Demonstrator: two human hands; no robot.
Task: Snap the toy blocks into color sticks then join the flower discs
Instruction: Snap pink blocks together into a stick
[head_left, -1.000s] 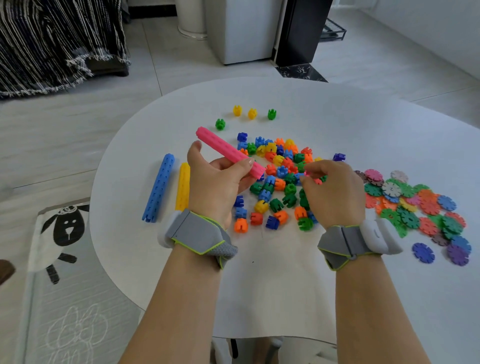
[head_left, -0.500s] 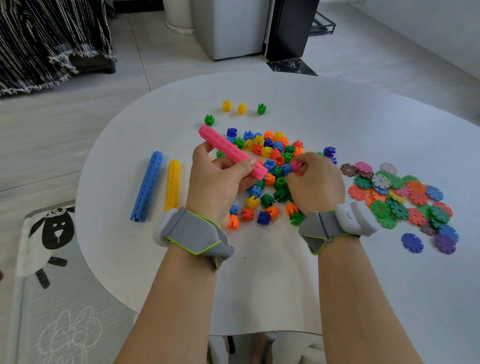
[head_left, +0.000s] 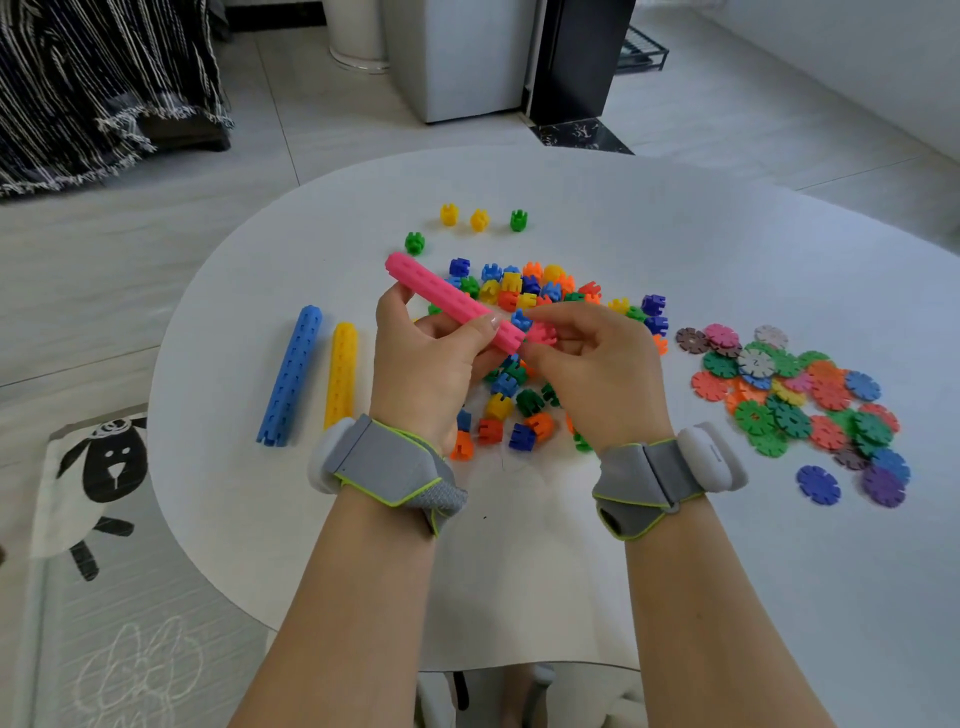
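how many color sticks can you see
3: blue stick and yellow stick lie side by side on the table; pink stick is held in the left hand, right of them.

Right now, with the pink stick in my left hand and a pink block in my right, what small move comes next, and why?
Probably push the pink block straight onto the near end of the pink stick. Your right hand pinches it right at that end, your left hand grips the stick, and I can't tell whether it is seated.
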